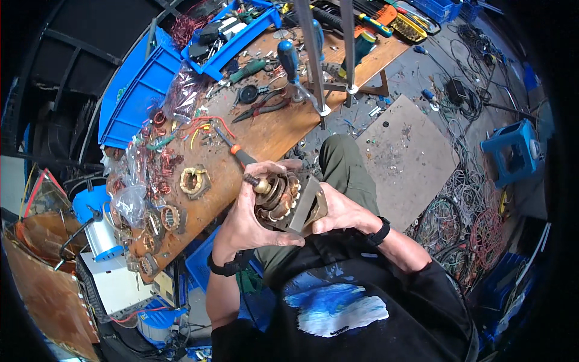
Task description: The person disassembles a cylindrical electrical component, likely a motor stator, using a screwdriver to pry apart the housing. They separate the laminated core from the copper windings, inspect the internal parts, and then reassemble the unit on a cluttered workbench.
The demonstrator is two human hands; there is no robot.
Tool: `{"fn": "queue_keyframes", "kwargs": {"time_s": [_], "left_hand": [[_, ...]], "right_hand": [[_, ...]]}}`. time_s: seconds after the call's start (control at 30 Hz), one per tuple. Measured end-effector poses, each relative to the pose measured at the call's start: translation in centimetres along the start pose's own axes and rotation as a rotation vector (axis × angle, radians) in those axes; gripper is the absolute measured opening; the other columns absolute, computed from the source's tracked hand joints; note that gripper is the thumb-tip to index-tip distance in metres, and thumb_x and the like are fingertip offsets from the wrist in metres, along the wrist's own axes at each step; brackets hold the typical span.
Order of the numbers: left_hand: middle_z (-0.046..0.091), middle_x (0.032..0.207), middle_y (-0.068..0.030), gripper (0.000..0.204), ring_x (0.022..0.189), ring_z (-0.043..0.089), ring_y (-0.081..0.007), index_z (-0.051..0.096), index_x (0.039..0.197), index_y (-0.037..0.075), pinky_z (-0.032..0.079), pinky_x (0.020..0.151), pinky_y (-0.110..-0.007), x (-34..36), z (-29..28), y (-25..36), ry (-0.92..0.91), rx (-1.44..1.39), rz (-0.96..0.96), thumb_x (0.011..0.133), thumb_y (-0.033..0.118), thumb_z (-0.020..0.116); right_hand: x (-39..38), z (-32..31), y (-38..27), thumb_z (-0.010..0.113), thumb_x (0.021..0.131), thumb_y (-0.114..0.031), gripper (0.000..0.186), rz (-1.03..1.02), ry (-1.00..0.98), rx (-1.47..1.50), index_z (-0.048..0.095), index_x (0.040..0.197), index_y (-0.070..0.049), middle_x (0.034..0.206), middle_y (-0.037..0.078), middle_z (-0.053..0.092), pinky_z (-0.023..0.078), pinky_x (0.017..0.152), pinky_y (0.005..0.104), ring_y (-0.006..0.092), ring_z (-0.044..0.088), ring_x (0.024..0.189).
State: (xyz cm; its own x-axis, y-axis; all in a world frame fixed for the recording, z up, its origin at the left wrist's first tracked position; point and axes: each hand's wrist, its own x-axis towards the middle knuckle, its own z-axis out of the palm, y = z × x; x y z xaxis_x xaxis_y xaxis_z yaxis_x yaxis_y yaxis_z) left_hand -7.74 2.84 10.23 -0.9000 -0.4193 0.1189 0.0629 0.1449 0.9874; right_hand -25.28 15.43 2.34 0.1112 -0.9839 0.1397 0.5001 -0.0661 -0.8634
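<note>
Between my hands, above my lap, is an electric motor core: a square steel stator (309, 204) with copper windings and a shafted rotor (263, 186) poking out of its left end. My left hand (244, 212) wraps round the rotor side, thumb along the near edge and fingers over the far side. Against the stator's right side, my right hand (341, 209) grips with its thumb in front; its other fingers are mostly hidden. On the bench to the left lies another wound stator (193, 181). A screwdriver with an orange and black handle (242, 154) lies just beyond my left hand.
The wooden bench (277, 136) carries pliers (262, 108), a blue-handled screwdriver (288, 60), wire scraps and several stator cores (171, 218). Blue bins (142, 90) stand along its back. Upright metal bars (310, 54) rise at its edge. Tangled cables (467, 235) cover the floor at right.
</note>
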Motion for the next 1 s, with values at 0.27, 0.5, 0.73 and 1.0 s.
{"fn": "queue_keyframes", "kwargs": {"time_s": [0.27,0.5,0.73,1.0], "left_hand": [[0.064,0.133,-0.0158,0.099,0.127,0.063,-0.0296,0.057,0.131,0.005,0.042,0.118,-0.047,-1.2,-0.1,-0.8,0.131,0.073,0.145,0.050,0.031,0.109],[0.071,0.125,-0.0129,0.095,0.119,0.069,-0.0268,0.061,0.127,0.003,0.040,0.120,-0.048,-1.3,0.4,0.1,0.236,0.239,0.155,0.051,0.036,0.108],[0.068,0.131,-0.0129,0.102,0.123,0.066,-0.0255,0.057,0.137,0.000,0.043,0.119,-0.046,-1.9,0.9,0.4,0.279,0.111,0.012,0.053,0.031,0.108],[0.060,0.140,-0.0138,0.114,0.134,0.056,-0.0245,0.047,0.146,-0.002,0.044,0.117,-0.043,-2.1,2.4,-1.3,0.284,-0.028,-0.021,0.053,0.026,0.108]], "right_hand": [[0.4,-0.3,-0.3,0.094,0.072,-0.054,0.106,0.028,-0.089,-0.121,0.047,0.148,0.003,0.139,0.010,0.062,0.045,0.113,0.0379,0.0176,0.057,0.127],[1.2,-1.5,-0.4,0.099,0.067,-0.043,0.110,0.061,-0.161,-0.201,0.044,0.150,0.002,0.142,0.010,0.061,0.044,0.115,0.0387,0.0177,0.056,0.130],[1.3,-2.0,-0.7,0.094,0.072,-0.050,0.106,0.164,-0.201,-0.199,0.046,0.150,0.003,0.142,0.010,0.062,0.045,0.113,0.0389,0.0187,0.057,0.127],[-1.2,-1.7,1.7,0.079,0.085,-0.061,0.118,0.217,-0.049,0.134,0.022,0.164,0.005,0.165,0.016,0.037,0.024,0.127,0.0400,0.0255,0.033,0.153]]}}
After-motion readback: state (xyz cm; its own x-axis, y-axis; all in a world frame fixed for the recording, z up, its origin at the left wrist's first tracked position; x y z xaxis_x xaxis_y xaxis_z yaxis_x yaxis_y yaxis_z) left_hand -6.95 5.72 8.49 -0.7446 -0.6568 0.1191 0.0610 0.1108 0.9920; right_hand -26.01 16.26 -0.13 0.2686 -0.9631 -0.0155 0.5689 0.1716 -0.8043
